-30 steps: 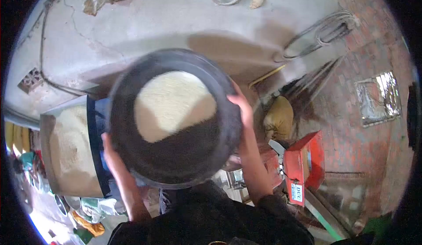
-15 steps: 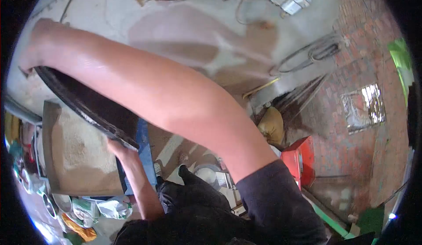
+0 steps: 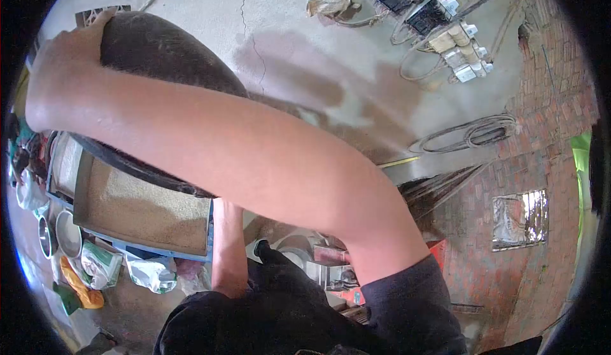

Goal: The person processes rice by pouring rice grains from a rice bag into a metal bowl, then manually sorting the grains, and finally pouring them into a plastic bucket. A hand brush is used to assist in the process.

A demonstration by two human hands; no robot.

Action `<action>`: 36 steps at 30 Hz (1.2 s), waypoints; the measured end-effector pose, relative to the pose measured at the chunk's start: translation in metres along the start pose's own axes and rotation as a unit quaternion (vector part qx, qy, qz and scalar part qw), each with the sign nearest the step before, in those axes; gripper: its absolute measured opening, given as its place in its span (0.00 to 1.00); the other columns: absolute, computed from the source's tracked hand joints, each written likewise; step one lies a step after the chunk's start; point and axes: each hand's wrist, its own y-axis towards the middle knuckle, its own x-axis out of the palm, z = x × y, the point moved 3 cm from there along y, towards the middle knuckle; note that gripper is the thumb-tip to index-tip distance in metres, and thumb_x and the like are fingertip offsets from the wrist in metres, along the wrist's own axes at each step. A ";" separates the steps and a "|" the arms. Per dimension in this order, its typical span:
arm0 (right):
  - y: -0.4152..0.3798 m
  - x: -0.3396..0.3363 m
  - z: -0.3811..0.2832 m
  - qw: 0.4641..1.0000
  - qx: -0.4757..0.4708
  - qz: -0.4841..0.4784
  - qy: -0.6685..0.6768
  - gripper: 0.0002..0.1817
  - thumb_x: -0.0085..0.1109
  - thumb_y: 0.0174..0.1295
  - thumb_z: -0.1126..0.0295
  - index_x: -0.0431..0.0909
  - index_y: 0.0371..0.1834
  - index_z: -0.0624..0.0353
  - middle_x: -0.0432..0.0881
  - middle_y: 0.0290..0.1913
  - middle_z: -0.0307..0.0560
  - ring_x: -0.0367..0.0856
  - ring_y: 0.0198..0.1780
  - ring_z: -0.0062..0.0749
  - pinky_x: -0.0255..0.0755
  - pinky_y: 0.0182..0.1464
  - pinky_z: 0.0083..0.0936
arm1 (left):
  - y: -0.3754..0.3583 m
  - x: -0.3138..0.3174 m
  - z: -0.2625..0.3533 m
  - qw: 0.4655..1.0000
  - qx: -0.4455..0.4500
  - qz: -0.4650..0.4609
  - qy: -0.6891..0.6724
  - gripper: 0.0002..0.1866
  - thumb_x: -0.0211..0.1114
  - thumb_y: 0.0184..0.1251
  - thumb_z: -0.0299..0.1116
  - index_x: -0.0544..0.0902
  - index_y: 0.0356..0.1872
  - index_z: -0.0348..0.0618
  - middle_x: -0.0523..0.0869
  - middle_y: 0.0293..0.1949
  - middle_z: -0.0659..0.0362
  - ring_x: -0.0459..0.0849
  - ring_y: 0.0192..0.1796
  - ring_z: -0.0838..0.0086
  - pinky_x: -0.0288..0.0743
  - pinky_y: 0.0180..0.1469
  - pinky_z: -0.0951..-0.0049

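Note:
A large round black pan or basin [image 3: 168, 49] is raised and tilted in front of me, its lower rim above a tray. My right hand [image 3: 67, 75] grips its far left edge, fingers curled over the rim, while my right forearm crosses in front and hides much of it. My left hand [image 3: 227, 207] is at the lower right end of the rim; its fingers are hidden behind the basin and my right arm. Below the basin, a rectangular tray [image 3: 79, 192] holds a layer of pale, grainy material. What the basin holds is out of sight.
Beside the tray are a second tray [image 3: 54, 186], round bowls [image 3: 69, 234], white bags [image 3: 153, 273] and an orange bag [image 3: 79, 284]. Electrical boxes [image 3: 433, 14] and a coiled cable [image 3: 487, 132] hang on the wall. A brick wall [image 3: 445, 208] stands at right.
The basin has been raised and turned so that its dark curved surface shows above my right forearm. My left hand has moved right and up with the rim. The view has shifted.

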 end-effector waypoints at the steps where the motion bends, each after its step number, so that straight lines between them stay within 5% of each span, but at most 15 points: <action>1: -0.005 -0.007 -0.002 1.000 0.008 0.010 -0.005 0.29 0.60 0.45 0.56 0.78 0.48 0.66 0.78 0.50 0.62 0.72 0.58 0.55 0.35 0.63 0.74 | 0.000 0.001 0.001 1.000 -0.002 0.000 0.005 0.26 0.57 0.53 0.33 0.72 0.55 0.31 0.79 0.49 0.47 0.78 0.48 0.59 0.71 0.53 0.61; 5: -0.038 -0.034 0.009 0.999 0.032 0.016 -0.018 0.31 0.60 0.43 0.57 0.77 0.48 0.71 0.77 0.51 0.65 0.73 0.57 0.51 0.44 0.65 0.65 | -0.002 -0.006 0.006 0.999 -0.022 0.004 0.034 0.26 0.57 0.51 0.32 0.72 0.54 0.30 0.79 0.48 0.47 0.78 0.47 0.59 0.71 0.52 0.62; 7: -0.045 -0.036 0.016 0.996 0.032 0.083 -0.015 0.29 0.57 0.45 0.55 0.79 0.47 0.66 0.77 0.50 0.67 0.71 0.59 0.59 0.36 0.63 0.74 | -0.008 -0.006 0.008 0.998 -0.036 -0.008 0.059 0.26 0.57 0.50 0.31 0.72 0.53 0.30 0.79 0.47 0.47 0.78 0.46 0.60 0.72 0.51 0.62; 10: -0.066 -0.049 0.019 0.987 0.053 0.141 0.057 0.34 0.60 0.41 0.56 0.75 0.55 0.58 0.73 0.54 0.69 0.68 0.60 0.61 0.41 0.62 0.74 | -0.014 -0.013 0.012 0.991 -0.064 -0.021 0.114 0.26 0.58 0.49 0.31 0.73 0.53 0.29 0.79 0.47 0.47 0.79 0.46 0.60 0.72 0.51 0.62; 14: -0.105 -0.050 0.054 0.983 0.050 0.135 0.112 0.35 0.63 0.33 0.60 0.76 0.50 0.67 0.75 0.50 0.65 0.71 0.57 0.54 0.29 0.65 0.73 | -0.021 -0.018 0.027 0.960 -0.092 -0.061 0.256 0.27 0.58 0.47 0.30 0.73 0.52 0.29 0.79 0.46 0.47 0.79 0.45 0.60 0.72 0.50 0.63; 15: -0.141 -0.078 0.062 0.979 0.068 0.106 0.158 0.32 0.63 0.30 0.65 0.77 0.46 0.66 0.77 0.48 0.63 0.74 0.54 0.53 0.40 0.67 0.66 | -0.025 -0.023 0.039 0.947 -0.088 -0.062 0.303 0.27 0.58 0.47 0.29 0.73 0.52 0.29 0.79 0.46 0.47 0.79 0.44 0.60 0.72 0.50 0.63; 17: -0.183 -0.093 0.107 0.920 0.066 0.253 0.294 0.29 0.62 0.32 0.70 0.77 0.45 0.64 0.78 0.47 0.60 0.75 0.52 0.52 0.58 0.63 0.53 | -0.022 -0.013 0.045 0.915 -0.074 -0.094 0.384 0.27 0.59 0.46 0.29 0.73 0.51 0.28 0.79 0.45 0.47 0.79 0.44 0.60 0.72 0.49 0.63; 20: -0.313 -0.102 0.135 0.833 0.069 0.438 0.331 0.25 0.56 0.39 0.75 0.75 0.47 0.65 0.78 0.46 0.56 0.76 0.51 0.44 0.68 0.56 0.37 | -0.035 -0.009 0.059 0.859 -0.053 -0.137 0.491 0.27 0.59 0.45 0.28 0.73 0.51 0.28 0.79 0.45 0.46 0.79 0.43 0.60 0.72 0.49 0.63; 26: -0.573 0.041 0.090 0.582 0.291 0.621 0.437 0.34 0.54 0.39 0.78 0.66 0.58 0.61 0.73 0.52 0.46 0.70 0.53 0.30 0.65 0.56 0.27 | -0.093 -0.017 0.037 0.731 -0.092 -0.272 0.619 0.27 0.60 0.42 0.26 0.74 0.50 0.27 0.79 0.43 0.46 0.79 0.42 0.61 0.72 0.47 0.64; 28: -0.647 0.096 0.020 0.398 0.310 0.703 0.501 0.34 0.51 0.41 0.80 0.66 0.60 0.57 0.73 0.54 0.44 0.70 0.54 0.29 0.66 0.55 0.26 | -0.132 -0.026 0.019 0.676 -0.136 -0.338 0.641 0.27 0.60 0.41 0.26 0.74 0.49 0.26 0.79 0.43 0.46 0.79 0.41 0.61 0.72 0.47 0.64; 33: -0.786 0.222 -0.182 0.131 0.493 0.768 0.386 0.32 0.53 0.46 0.79 0.67 0.61 0.58 0.76 0.50 0.47 0.73 0.52 0.32 0.68 0.52 0.28 | -0.275 -0.075 -0.023 0.500 -0.255 -0.491 0.666 0.28 0.60 0.39 0.24 0.74 0.48 0.25 0.80 0.42 0.46 0.79 0.40 0.61 0.72 0.46 0.65; 36: -0.844 0.271 -0.308 -0.067 0.474 0.823 0.305 0.27 0.60 0.48 0.76 0.71 0.56 0.62 0.79 0.44 0.49 0.77 0.43 0.33 0.71 0.45 0.28 | -0.401 -0.115 -0.017 0.417 -0.323 -0.558 0.641 0.25 0.60 0.38 0.23 0.74 0.45 0.26 0.79 0.39 0.50 0.78 0.37 0.64 0.71 0.41 0.69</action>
